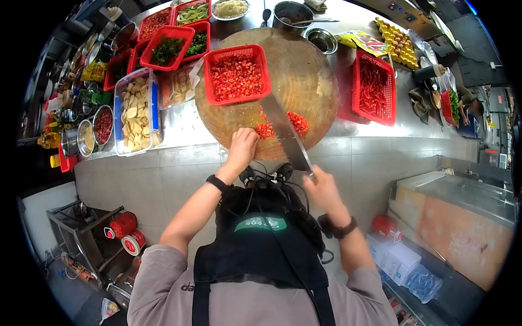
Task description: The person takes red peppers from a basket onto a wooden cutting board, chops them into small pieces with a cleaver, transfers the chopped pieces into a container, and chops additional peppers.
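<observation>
My right hand (319,187) is wrapped round the handle of a broad cleaver (286,133). The blade lies across chopped red chili (297,123) on the round wooden board (310,70), with bits on both sides of it. At the board's near edge rests my left hand (243,144), fingers bent together, just left of the chili; whatever its fingertips hold, if anything, is too small to make out. A red basket full of chopped chili (236,74) sits on the board's left part, beyond my left hand.
Left of the board stand a clear tub of sliced pale pieces (136,111) and red baskets of greens (167,49). A red basket of whole chilies (374,89) is on the right, below egg trays (397,42). Metal bowls (322,41) line the back.
</observation>
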Demonstrator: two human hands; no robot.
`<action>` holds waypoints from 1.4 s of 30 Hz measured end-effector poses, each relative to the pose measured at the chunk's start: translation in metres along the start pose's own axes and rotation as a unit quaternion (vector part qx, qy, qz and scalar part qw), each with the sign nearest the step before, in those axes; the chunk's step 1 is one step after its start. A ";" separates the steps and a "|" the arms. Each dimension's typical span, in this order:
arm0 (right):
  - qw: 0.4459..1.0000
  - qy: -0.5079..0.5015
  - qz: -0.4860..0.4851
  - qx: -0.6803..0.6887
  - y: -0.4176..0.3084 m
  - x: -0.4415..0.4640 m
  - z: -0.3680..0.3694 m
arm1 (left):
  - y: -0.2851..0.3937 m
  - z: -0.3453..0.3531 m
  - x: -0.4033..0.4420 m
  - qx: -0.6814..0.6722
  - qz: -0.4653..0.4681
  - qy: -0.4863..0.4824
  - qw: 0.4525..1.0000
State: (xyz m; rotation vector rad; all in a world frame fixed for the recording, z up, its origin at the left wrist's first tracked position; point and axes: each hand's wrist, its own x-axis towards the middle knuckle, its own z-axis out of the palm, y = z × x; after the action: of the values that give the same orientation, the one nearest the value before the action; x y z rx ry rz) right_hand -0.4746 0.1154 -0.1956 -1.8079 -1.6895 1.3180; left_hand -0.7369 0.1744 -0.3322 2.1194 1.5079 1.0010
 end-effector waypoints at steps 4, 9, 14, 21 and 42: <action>0.984 -0.028 0.096 0.150 0.032 0.011 -0.038 | 0.005 0.012 0.020 -0.008 -0.022 -0.013 1.000; 0.968 -0.092 0.099 0.210 0.057 0.028 -0.069 | 0.020 0.008 0.041 -0.066 -0.036 0.054 0.996; 0.941 -0.198 0.104 0.252 0.072 0.039 -0.083 | 0.053 -0.003 0.077 -0.020 -0.001 0.093 0.995; 0.912 -0.226 0.133 0.315 0.090 0.055 -0.105 | 0.028 0.024 0.052 0.088 -0.015 0.038 0.995; 0.873 -0.178 0.142 0.432 0.171 0.082 -0.103 | 0.013 0.062 0.098 0.099 -0.080 -0.009 0.992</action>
State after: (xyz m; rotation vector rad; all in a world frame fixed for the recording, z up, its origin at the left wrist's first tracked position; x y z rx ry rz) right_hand -0.3018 0.1848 -0.3051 -1.3174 -0.7023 2.1729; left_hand -0.6663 0.2666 -0.3332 2.0886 1.8024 0.8029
